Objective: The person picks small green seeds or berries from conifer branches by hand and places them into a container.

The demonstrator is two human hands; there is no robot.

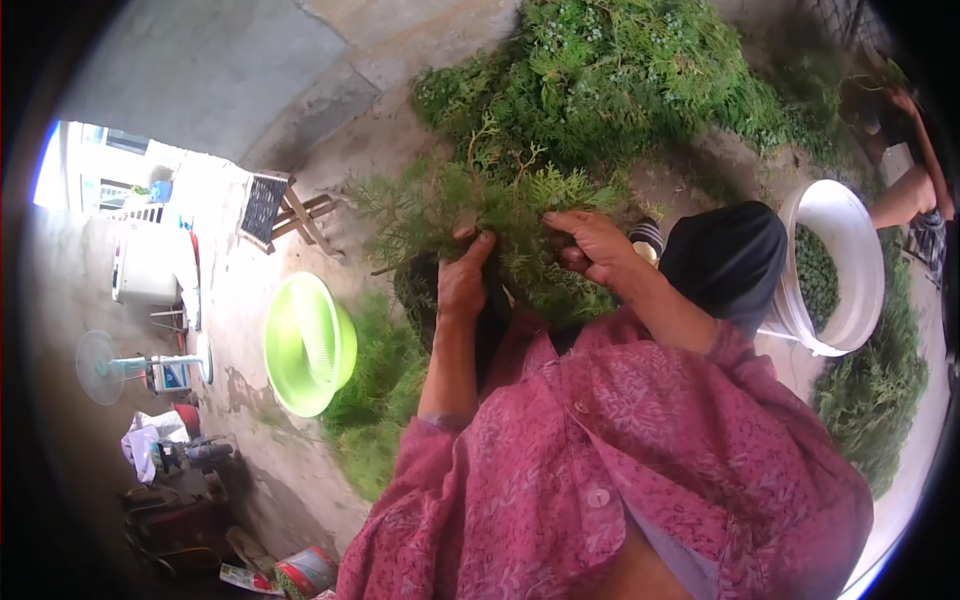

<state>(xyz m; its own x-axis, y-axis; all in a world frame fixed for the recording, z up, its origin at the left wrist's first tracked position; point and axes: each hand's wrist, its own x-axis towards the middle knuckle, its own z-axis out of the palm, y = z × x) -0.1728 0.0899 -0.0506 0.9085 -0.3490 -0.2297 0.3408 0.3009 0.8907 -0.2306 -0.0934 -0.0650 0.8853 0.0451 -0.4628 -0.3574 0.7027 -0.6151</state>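
Note:
A leafy cypress branch (420,205) stretches across my lap, its green sprays fanned out in front of me. My left hand (463,275) is closed around its stem, thumb on top. To the right, my right hand (598,245) has its fingers curled and pinched among the sprigs; whatever sits between the fingertips is too small to make out. Beyond both hands rises a big heap of cypress branches (620,90) dotted with pale green cones. More loose cypress sprays (375,400) lie on the ground by my left arm.
A white bucket (862,270), tilted in view and partly filled with green cones (815,275), stands at my right. Left are a lime-green basin (282,375), a folding stool (268,210) and a fan (100,368). Another person's arm (930,150) shows at far right.

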